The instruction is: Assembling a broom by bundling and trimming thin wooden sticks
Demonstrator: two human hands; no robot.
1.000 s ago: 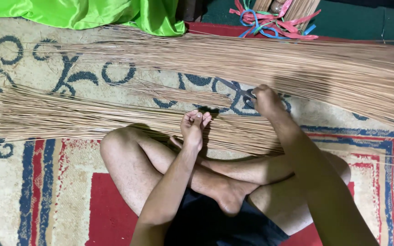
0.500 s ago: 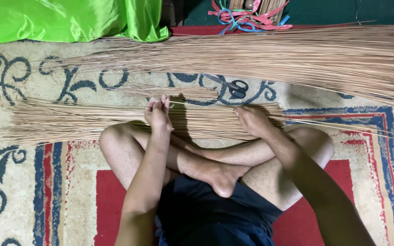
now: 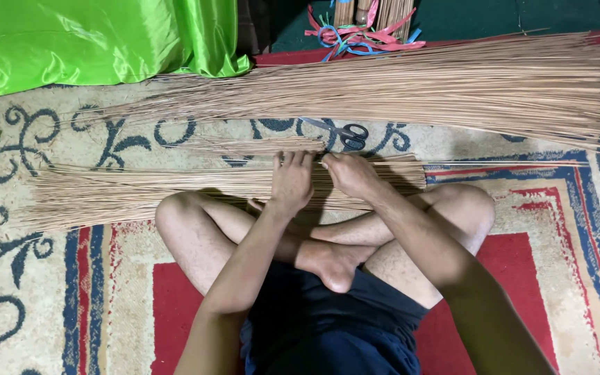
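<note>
I sit cross-legged on a patterned carpet. A near bundle of thin tan sticks lies crosswise in front of my shins. My left hand rests palm-down on this bundle with its fingers stretched forward. My right hand is right beside it, touching it, with its fingers curled over the sticks at the bundle's far edge. A small loose bunch of sticks lies just beyond both hands.
A long, thick pile of sticks stretches across the carpet farther back. Dark-handled scissors lie between the two piles. Green shiny cloth fills the far left. Coloured ribbon strips and upright stick bundles sit at the far edge.
My two hands have come together at the middle of the near bundle. The left hand has gone from raised fingers to lying flat on the sticks. The view has shifted.
</note>
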